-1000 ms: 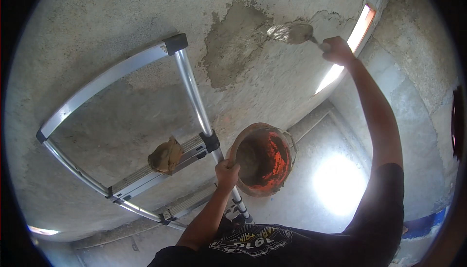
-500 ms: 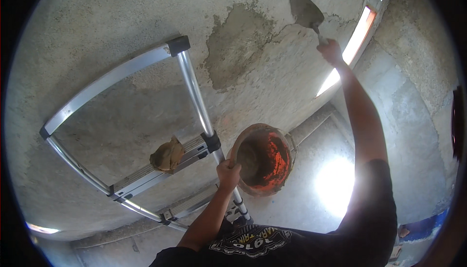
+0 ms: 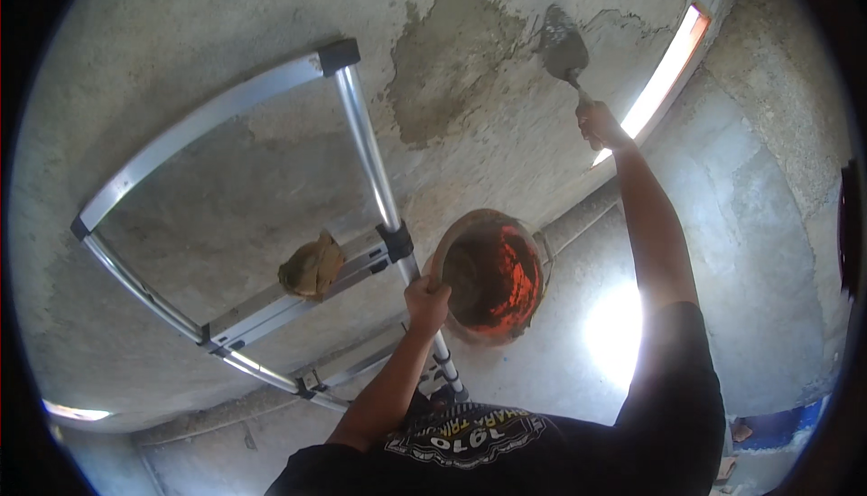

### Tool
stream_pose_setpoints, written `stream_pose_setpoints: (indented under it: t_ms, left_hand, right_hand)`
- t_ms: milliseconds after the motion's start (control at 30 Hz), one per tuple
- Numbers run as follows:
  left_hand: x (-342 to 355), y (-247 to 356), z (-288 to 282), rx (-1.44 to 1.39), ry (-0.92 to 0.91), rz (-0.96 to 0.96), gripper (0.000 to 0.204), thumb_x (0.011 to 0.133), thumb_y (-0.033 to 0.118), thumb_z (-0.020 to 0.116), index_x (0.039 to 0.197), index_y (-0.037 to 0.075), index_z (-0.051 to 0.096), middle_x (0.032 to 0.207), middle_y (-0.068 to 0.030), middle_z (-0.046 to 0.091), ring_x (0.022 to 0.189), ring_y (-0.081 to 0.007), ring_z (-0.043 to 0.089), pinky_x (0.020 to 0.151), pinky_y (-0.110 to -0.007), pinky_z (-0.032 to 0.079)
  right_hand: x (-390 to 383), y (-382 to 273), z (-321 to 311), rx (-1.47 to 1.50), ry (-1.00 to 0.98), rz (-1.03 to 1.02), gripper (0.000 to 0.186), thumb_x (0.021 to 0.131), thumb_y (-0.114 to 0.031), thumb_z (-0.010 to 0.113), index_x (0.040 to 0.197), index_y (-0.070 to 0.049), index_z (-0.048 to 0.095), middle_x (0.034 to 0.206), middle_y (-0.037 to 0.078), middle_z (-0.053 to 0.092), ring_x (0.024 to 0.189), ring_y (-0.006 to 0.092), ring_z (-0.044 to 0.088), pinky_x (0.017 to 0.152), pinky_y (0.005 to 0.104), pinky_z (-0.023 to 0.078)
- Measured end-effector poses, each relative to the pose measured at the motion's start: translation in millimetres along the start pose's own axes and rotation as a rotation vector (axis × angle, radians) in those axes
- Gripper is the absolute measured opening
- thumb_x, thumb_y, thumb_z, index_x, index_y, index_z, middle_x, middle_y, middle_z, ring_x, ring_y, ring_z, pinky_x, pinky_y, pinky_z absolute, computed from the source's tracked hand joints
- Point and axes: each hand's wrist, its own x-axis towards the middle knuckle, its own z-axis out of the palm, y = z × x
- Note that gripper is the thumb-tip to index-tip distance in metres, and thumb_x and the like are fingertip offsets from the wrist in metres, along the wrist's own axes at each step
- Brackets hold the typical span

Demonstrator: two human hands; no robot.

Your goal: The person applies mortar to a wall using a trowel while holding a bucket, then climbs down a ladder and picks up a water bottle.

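My right hand [image 3: 599,124] grips the handle of a trowel [image 3: 564,44], whose grey, smeared blade lies over the concrete wall [image 3: 208,17] just right of a dark, damp-looking mortar patch [image 3: 447,58], along a thin crack. My left hand [image 3: 426,304] is closed on the near rim of a round bucket [image 3: 497,275], streaked orange inside, right beside the rail of an aluminium ladder [image 3: 368,153]. A crumpled brown lump [image 3: 312,266], perhaps paper or bag, rests on a ladder step.
A long, bright slit opening [image 3: 659,76] crosses the upper right, with small openings above it. The grey floor [image 3: 488,371] shows below the bucket, with a glare spot at right. Blue material [image 3: 786,419] lies at the lower right edge.
The trowel blade has turned from sideways to upright. It rose, then came down slightly, as my right arm moved leftward. My left hand still grips the bucket; the view shifted slightly.
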Motion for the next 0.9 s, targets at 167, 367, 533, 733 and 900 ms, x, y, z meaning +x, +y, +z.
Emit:
stream_pose_setpoints:
  t_ms: [167, 367, 533, 733, 900]
  left_hand:
    - [8.6, -14.8, 12.0, 0.04, 0.018, 0.079, 0.017, 0.068, 0.011, 0.064, 0.063, -0.004, 0.056, 0.054, -0.0077, 0.052, 0.054, -0.0144, 0.052, 0.051, -0.035, 0.041]
    - [11.0, -18.3, -3.0, 0.022, -0.01, 0.064, 0.016, 0.073, 0.005, 0.063, 0.062, -0.001, 0.055, 0.058, 0.0039, 0.048, 0.055, -0.0065, 0.045, 0.049, -0.029, 0.036]
    - [8.1, 1.3, 4.7, -0.051, -0.08, -0.049, 0.011, 0.074, 0.003, 0.062, 0.065, -0.001, 0.058, 0.061, 0.0021, 0.053, 0.055, -0.0073, 0.049, 0.05, -0.028, 0.039]
    - [7.1, 3.0, 0.9, -0.125, -0.065, -0.116, 0.015, 0.072, 0.005, 0.062, 0.06, 0.0, 0.054, 0.058, -0.0023, 0.052, 0.055, -0.0104, 0.05, 0.051, -0.029, 0.039]
    - [13.5, -16.7, -10.7, -0.117, -0.147, -0.009, 0.014, 0.072, 0.005, 0.064, 0.062, 0.002, 0.054, 0.058, -0.0002, 0.051, 0.053, -0.0096, 0.049, 0.049, -0.028, 0.037]
  right_hand:
    - [-103.0, 24.5, 31.7, 0.049, 0.079, 0.106, 0.019, 0.079, -0.018, 0.062, 0.073, -0.002, 0.054, 0.061, 0.004, 0.051, 0.051, 0.0154, 0.049, 0.048, 0.0324, 0.042]
    - [-261.5, 47.6, 84.2, -0.233, -0.032, 0.34, 0.018, 0.081, -0.016, 0.069, 0.086, 0.0, 0.063, 0.064, 0.004, 0.058, 0.054, 0.0113, 0.054, 0.048, 0.029, 0.043]
    - [-339.1, 130.2, 101.4, -0.584, -0.125, 0.111, 0.035, 0.07, -0.022, 0.072, 0.094, 0.002, 0.065, 0.076, 0.02, 0.064, 0.073, 0.0325, 0.064, 0.071, 0.0407, 0.051]
    - [-326.5, 117.1, 125.1, -0.496, -0.159, 0.364, 0.035, 0.068, -0.027, 0.077, 0.092, -0.003, 0.073, 0.093, 0.019, 0.069, 0.088, 0.0364, 0.066, 0.08, 0.0417, 0.051]
    - [-297.7, 126.8, 109.5, -0.616, -0.105, 0.206, 0.044, 0.065, -0.032, 0.085, 0.096, -0.003, 0.074, 0.098, 0.02, 0.069, 0.096, 0.0323, 0.067, 0.085, 0.0398, 0.052]
